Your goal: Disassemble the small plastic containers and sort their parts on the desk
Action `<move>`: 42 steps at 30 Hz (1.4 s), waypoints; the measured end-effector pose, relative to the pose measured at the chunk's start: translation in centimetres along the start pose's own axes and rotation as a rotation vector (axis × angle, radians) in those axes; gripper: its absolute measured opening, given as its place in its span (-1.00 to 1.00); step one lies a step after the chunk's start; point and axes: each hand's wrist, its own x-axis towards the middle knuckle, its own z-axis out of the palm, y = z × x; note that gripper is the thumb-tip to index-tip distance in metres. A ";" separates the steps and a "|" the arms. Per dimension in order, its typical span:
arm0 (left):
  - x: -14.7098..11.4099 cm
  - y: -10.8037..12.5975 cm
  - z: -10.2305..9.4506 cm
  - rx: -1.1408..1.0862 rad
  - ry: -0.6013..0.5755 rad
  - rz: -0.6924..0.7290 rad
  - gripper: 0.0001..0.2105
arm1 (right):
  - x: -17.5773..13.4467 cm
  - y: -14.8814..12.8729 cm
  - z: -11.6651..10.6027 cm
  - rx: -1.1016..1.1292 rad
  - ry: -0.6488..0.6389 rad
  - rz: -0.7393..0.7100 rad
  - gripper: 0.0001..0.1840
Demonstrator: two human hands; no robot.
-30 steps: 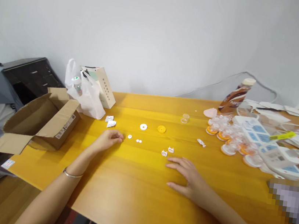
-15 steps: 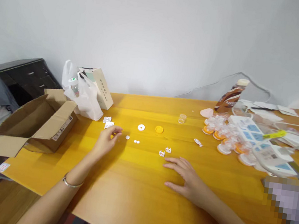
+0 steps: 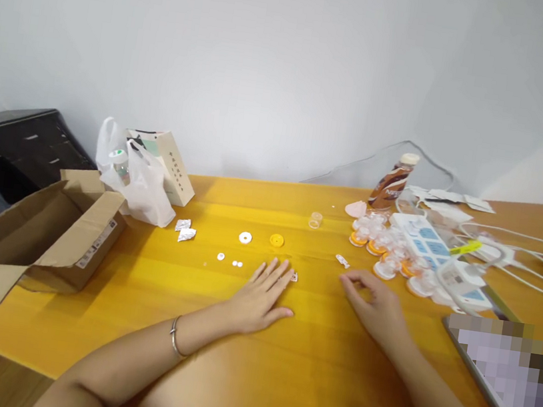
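My left hand (image 3: 258, 299) lies flat on the table with its fingers spread. Its fingertips partly cover a small white slotted piece (image 3: 294, 277); a similar piece seen earlier is hidden under them. Bent but apart, the fingers of my right hand (image 3: 378, 306) hover just below a small white elongated part (image 3: 343, 261), holding nothing visible. Beyond my left hand are a white ring-shaped disc (image 3: 245, 237) and a yellow round cap (image 3: 277, 240). Small white discs (image 3: 221, 256) lie to its left. A clear little cup (image 3: 315, 220) stands farther back.
At left are an open cardboard box (image 3: 69, 236), a white plastic bag (image 3: 146, 193), a paper bag (image 3: 175, 173) and foil pieces (image 3: 187, 235). At right stand clear containers with orange parts (image 3: 387, 263), a brown bottle (image 3: 393, 183), a power strip (image 3: 421, 238) and cables.
My left hand has moved right from beside the foil pieces onto the white slotted pieces. My right hand has shifted right, toward the white elongated part. The view has turned slightly right.
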 end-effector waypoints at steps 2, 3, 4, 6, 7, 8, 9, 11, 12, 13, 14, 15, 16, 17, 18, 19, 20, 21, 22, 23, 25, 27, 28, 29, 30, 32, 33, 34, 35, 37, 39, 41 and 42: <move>0.0 0.0 0.1 0.001 -0.013 -0.008 -0.32 | 0.6 1.1 -1.2 -0.107 0.145 0.036 -0.80; 0.0 0.0 0.1 0.003 -0.016 -0.009 -0.33 | 0.9 1.7 -1.8 -0.164 0.226 0.068 -0.80; -0.1 0.0 0.0 0.004 -0.016 -0.010 -0.33 | 1.1 2.3 -2.4 -0.223 0.305 0.104 -0.80; -0.1 0.1 0.0 -0.001 -0.009 -0.009 -0.33 | 1.5 3.6 -3.1 -0.342 0.408 0.143 -0.76; -0.2 0.1 0.0 -0.005 -0.004 -0.006 -0.33 | 1.6 4.2 -3.4 -0.373 0.403 0.130 -0.74; -0.2 0.1 0.0 -0.010 0.000 -0.003 -0.33 | 1.6 4.7 -3.4 -0.392 0.382 0.097 -0.73; -0.2 0.1 0.0 -0.014 0.003 -0.001 -0.33 | 1.7 5.1 -3.4 -0.402 0.358 0.049 -0.72; -0.2 0.0 0.0 -0.018 0.010 -0.004 -0.33 | 1.7 5.2 -3.0 -0.425 0.345 -0.050 -0.71; -0.2 0.0 0.0 -0.018 0.015 -0.006 -0.33 | 1.7 5.0 -2.7 -0.436 0.360 -0.095 -0.71; -0.2 0.0 0.1 -0.016 0.019 -0.008 -0.34 | 1.7 4.8 -2.2 -0.442 0.365 -0.140 -0.71; -0.2 0.0 0.1 -0.013 0.021 -0.008 -0.34 | 1.7 4.4 -1.6 -0.438 0.351 -0.189 -0.72; -0.2 0.0 0.1 -0.008 0.020 -0.005 -0.34 | 1.6 4.1 -1.0 -0.423 0.300 -0.239 -0.71; -0.1 0.0 0.1 0.000 0.014 0.002 -0.34 | 1.6 3.9 -0.2 -0.401 0.216 -0.287 -0.68; -0.1 0.0 0.1 0.011 0.003 0.011 -0.34 | 1.5 3.7 0.5 -0.385 0.124 -0.320 -0.65; 0.0 0.0 0.1 0.023 -0.011 0.020 -0.34 | 1.4 3.7 1.3 -0.376 0.054 -0.334 -0.62; 0.0 0.0 0.1 0.035 -0.025 0.029 -0.35 | 1.2 3.7 2.0 -0.375 -0.006 -0.341 -0.60; 0.1 0.0 0.0 0.046 -0.039 0.037 -0.35 | 1.0 3.9 2.5 -0.381 -0.056 -0.341 -0.59; 0.2 0.0 0.0 0.055 -0.054 0.047 -0.35 | 0.8 4.1 2.8 -0.391 -0.087 -0.337 -0.59; 0.3 0.0 0.0 0.062 -0.068 0.056 -0.35 | 0.7 4.2 3.0 -0.402 -0.106 -0.330 -0.59; 0.4 0.0 0.0 0.068 -0.079 0.064 -0.35 | 0.5 4.3 3.0 -0.415 -0.114 -0.323 -0.60; 0.7 0.0 0.0 0.076 -0.096 0.072 -0.34 | 0.2 4.1 2.6 -0.436 -0.113 -0.309 -0.61; 1.1 0.0 0.0 0.081 -0.100 0.066 -0.33 | 0.0 3.6 1.8 -0.436 -0.122 -0.302 -0.63; 1.4 0.0 0.1 0.082 -0.099 0.063 -0.32 | -0.2 3.2 1.5 -0.422 -0.131 -0.298 -0.64; 1.7 0.0 0.1 0.080 -0.096 0.063 -0.32 | -0.2 2.9 1.2 -0.398 -0.137 -0.292 -0.64; 2.1 0.0 0.1 0.077 -0.090 0.065 -0.31 | -0.3 2.5 1.0 -0.370 -0.143 -0.283 -0.65; 2.7 -0.1 0.2 0.070 -0.074 0.072 -0.31 | -0.4 2.2 0.8 -0.312 -0.146 -0.265 -0.66; 2.9 -0.2 0.2 0.067 -0.069 0.075 -0.31 | -0.5 2.1 0.8 -0.290 -0.146 -0.252 -0.67; 3.1 -0.2 0.2 0.066 -0.067 0.079 -0.32 | -0.5 2.1 0.8 -0.273 -0.144 -0.236 -0.68; 3.3 -0.2 0.2 0.067 -0.068 0.082 -0.32 | -0.5 2.1 0.8 -0.259 -0.139 -0.218 -0.68; 3.5 -0.3 0.3 0.070 -0.074 0.089 -0.33 | -0.5 2.2 0.9 -0.230 -0.126 -0.179 -0.69; 3.5 -0.2 0.2 0.074 -0.080 0.099 -0.33 | -0.6 2.1 0.9 -0.191 -0.110 -0.150 -0.70; 3.6 -0.2 0.1 0.071 -0.085 0.102 -0.33 | -0.5 1.8 0.6 -0.159 -0.097 -0.134 -0.71; 3.6 -0.1 0.1 0.064 -0.085 0.102 -0.33 | -0.4 1.6 0.3 -0.152 -0.084 -0.129 -0.72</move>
